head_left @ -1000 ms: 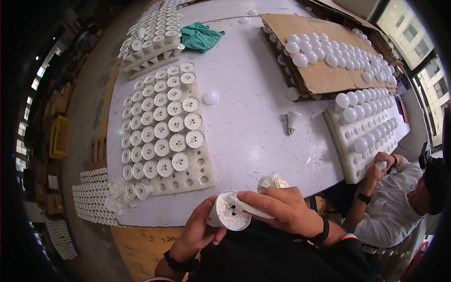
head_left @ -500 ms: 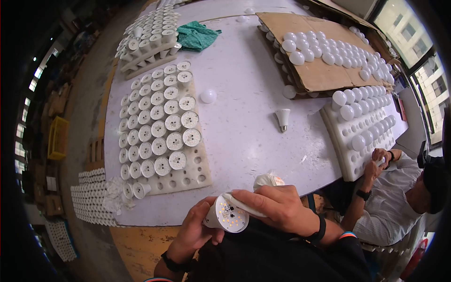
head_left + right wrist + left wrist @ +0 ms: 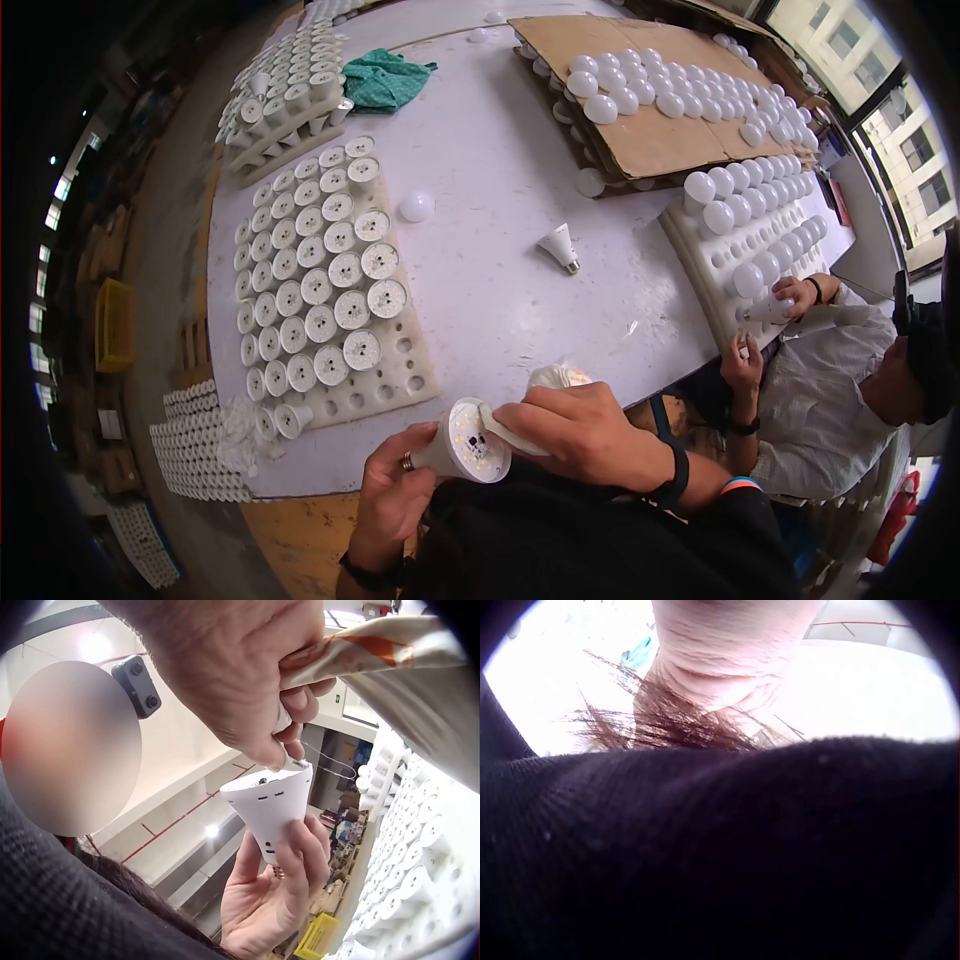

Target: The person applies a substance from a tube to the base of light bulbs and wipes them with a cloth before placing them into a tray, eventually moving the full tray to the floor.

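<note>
My left hand [image 3: 390,490] grips a white cone-shaped LED bulb housing [image 3: 430,458] low down by its metal screw base. The housing's open end faces up and right, with a round LED board [image 3: 478,445] inside. My right hand [image 3: 590,435] pinches a white cloth [image 3: 298,763] against the rim. A loose part of the cloth, printed in orange, hangs out past the fingers [image 3: 375,651] in the right wrist view. Skin of the left hand and a dark sleeve [image 3: 720,847] fill most of the left wrist view, hiding the fingers there.
A foam tray [image 3: 385,385] of open housings stands on the left, beside a loose dome [image 3: 417,206]. One housing [image 3: 560,248] lies mid-table. At right are a foam tray [image 3: 700,290] with domed bulbs and cardboard [image 3: 560,60] bearing domes. A seated person [image 3: 820,400] holds a housing.
My left hand has tilted the housing, and its screw base now shows. The cloth stays at the rim. On the table the lying housing has rolled round. The other person's hands have moved apart.
</note>
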`<state>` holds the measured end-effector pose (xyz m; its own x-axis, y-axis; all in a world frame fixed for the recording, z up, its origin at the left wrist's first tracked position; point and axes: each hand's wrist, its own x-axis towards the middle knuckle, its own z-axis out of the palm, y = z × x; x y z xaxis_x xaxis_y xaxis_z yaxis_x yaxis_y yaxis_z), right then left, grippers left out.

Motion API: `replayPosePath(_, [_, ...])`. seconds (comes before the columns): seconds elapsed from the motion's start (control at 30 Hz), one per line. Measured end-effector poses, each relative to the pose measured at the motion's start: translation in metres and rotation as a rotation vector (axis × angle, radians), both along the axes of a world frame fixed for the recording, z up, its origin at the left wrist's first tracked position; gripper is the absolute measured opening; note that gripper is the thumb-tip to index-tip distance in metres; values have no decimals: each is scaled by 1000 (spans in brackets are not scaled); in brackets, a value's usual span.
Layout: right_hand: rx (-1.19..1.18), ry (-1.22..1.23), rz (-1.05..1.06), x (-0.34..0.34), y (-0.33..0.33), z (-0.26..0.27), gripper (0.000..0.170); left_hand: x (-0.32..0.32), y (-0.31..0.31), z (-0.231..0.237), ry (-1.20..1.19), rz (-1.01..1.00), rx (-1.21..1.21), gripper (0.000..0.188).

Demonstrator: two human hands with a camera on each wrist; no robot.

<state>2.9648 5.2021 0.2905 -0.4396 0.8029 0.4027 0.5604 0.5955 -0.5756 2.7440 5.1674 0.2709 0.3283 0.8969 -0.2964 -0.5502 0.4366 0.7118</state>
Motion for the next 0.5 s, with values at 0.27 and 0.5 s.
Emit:
replayPosePath(0.27, [-104, 78, 19, -1, -1, -5, 20, 2, 9, 1, 134, 50, 234, 22])
replayPosePath(0.5, [-216, 218, 48, -4, -2, -3, 18, 3, 11, -1, 166, 157, 372, 23])
